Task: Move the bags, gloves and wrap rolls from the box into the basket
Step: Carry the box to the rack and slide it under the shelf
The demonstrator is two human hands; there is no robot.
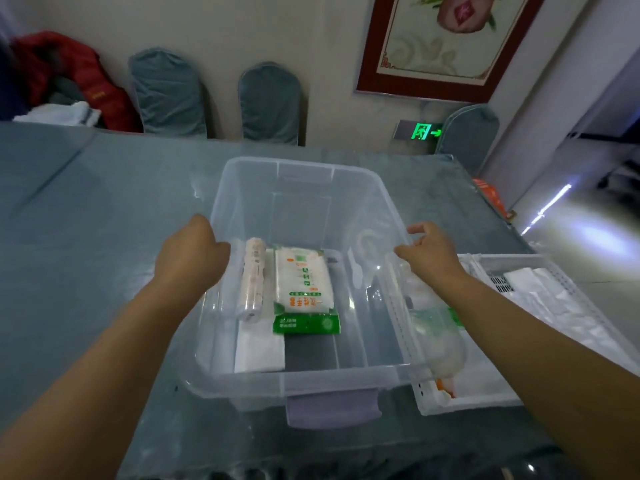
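A clear plastic box [384, 202] with purple handles stands on the table in front of me. On its floor lie a wrap roll [251, 278], a green-and-white glove pack [303, 289] and a flat white bag [259, 349]. My left hand [194, 249] is curled over the box's left rim, beside the roll, its fingertips hidden. Over the right rim my right hand [427, 251] hovers with fingers apart and nothing in it. A white slatted basket [464, 405] touches the box's right side and holds a clear pack with a green label [436, 329] and white bags [540, 292].
The table [86, 237] has a grey-blue cloth under a clear sheet. Three covered chairs [268, 102] stand along its far side, and red clothing and white towels [59, 112] lie at the far left. The table edge drops off to the right, behind the basket.
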